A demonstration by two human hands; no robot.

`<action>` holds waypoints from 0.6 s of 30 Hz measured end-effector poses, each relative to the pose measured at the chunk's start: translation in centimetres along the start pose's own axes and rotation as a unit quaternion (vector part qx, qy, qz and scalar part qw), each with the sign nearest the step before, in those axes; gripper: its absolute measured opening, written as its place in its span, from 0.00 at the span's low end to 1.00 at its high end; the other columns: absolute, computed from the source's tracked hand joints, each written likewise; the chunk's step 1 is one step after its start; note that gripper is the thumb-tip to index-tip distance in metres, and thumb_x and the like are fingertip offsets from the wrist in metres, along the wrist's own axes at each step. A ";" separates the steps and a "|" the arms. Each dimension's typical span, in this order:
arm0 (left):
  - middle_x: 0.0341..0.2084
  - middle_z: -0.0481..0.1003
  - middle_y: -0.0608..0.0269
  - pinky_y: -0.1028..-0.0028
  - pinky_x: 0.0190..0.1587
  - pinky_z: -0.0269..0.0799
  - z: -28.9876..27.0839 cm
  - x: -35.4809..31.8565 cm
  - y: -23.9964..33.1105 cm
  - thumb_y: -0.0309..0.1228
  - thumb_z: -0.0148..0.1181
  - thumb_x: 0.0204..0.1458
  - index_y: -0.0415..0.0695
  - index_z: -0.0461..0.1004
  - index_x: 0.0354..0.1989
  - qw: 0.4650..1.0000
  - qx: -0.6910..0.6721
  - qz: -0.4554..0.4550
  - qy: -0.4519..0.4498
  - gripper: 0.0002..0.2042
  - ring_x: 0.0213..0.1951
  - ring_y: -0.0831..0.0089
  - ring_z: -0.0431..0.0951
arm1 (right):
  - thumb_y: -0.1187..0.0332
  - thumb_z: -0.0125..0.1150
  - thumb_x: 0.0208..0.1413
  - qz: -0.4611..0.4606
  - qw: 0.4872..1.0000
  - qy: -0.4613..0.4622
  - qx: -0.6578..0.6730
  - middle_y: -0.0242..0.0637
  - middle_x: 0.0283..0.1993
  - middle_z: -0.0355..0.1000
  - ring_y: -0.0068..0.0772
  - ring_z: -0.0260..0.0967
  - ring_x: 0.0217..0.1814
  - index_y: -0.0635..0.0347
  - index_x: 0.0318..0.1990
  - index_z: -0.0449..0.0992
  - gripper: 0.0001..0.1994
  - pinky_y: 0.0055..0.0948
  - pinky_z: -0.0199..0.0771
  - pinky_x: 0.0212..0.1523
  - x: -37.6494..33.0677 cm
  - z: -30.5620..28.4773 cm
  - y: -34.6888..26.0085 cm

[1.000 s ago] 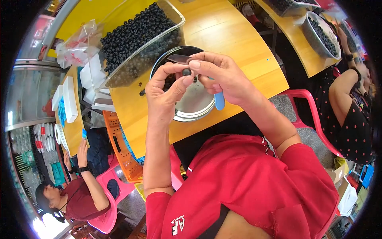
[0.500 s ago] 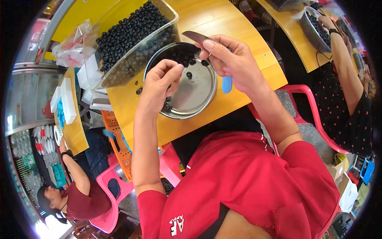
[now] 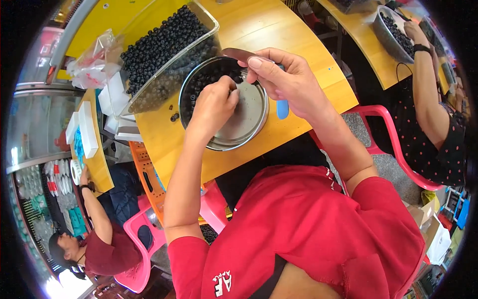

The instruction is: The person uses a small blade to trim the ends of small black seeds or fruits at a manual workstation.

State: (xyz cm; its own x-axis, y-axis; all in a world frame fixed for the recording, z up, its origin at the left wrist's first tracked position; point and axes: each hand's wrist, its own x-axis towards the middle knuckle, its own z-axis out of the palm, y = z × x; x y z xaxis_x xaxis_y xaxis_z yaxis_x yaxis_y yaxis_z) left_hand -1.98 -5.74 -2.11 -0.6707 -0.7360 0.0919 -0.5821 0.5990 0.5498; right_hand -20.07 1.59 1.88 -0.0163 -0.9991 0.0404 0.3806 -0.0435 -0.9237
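Note:
My right hand (image 3: 284, 77) grips a small knife (image 3: 240, 54); its dark blade points left past the thumb, and its blue handle shows below the palm. Over a round metal bowl (image 3: 253, 119), my left hand (image 3: 215, 102) is lowered with fingertips pinched together; whatever they hold is hidden. Small round black pieces (image 3: 199, 82), like beads or berries, lie at the bowl's far and left sides. Beyond it, a large clear plastic bin (image 3: 215, 25) holds a heap of similar black pieces (image 3: 162, 52).
A few loose pieces (image 3: 174, 117) lie on the wooden table (image 3: 308, 55) left of the bowl. A plastic bag (image 3: 92, 60) lies beside the bin. One co-worker's hand (image 3: 416, 32) reaches into a tub (image 3: 388, 40) at right; another person (image 3: 107, 249) sits at left.
My left hand has lowered into the bowl and turned, its fingers now bent downward. My right hand with the knife has shifted slightly left.

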 end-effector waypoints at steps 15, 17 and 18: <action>0.23 0.72 0.64 0.86 0.14 0.47 -1.9 -2.8 3.0 0.33 0.56 0.57 0.44 0.68 0.41 0.685 -0.727 -0.030 0.040 0.08 0.12 0.87 0.57 | 0.69 0.66 0.53 -0.059 0.998 0.023 0.001 0.27 0.33 0.73 0.10 0.62 0.28 0.64 0.47 0.74 0.15 0.14 0.62 0.27 -0.2 3.5 1.7; 0.23 0.73 0.64 0.86 0.14 0.47 -1.8 -2.9 3.4 0.33 0.56 0.58 0.43 0.69 0.42 0.694 -0.717 -0.037 0.055 0.09 0.12 0.87 0.57 | 0.70 0.66 0.53 -0.103 0.993 0.046 -0.018 0.28 0.34 0.73 0.12 0.65 0.31 0.64 0.47 0.74 0.15 0.15 0.66 0.32 -0.2 3.5 2.0; 0.24 0.73 0.63 0.86 0.14 0.47 -1.8 -2.9 3.6 0.33 0.55 0.58 0.43 0.69 0.42 0.702 -0.708 -0.044 0.070 0.09 0.12 0.87 0.57 | 0.70 0.66 0.53 -0.104 0.993 0.045 -0.023 0.29 0.35 0.74 0.14 0.67 0.35 0.65 0.48 0.73 0.16 0.17 0.68 0.37 -0.3 3.5 1.9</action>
State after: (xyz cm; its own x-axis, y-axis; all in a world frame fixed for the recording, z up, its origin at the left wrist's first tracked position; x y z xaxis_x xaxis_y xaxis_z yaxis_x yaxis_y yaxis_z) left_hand -1.33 -2.03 1.09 -0.5514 -0.8337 0.0315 0.4877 -0.2915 0.8229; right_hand -16.14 1.85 1.41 -0.1735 -0.9644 0.1995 0.3173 -0.2465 -0.9157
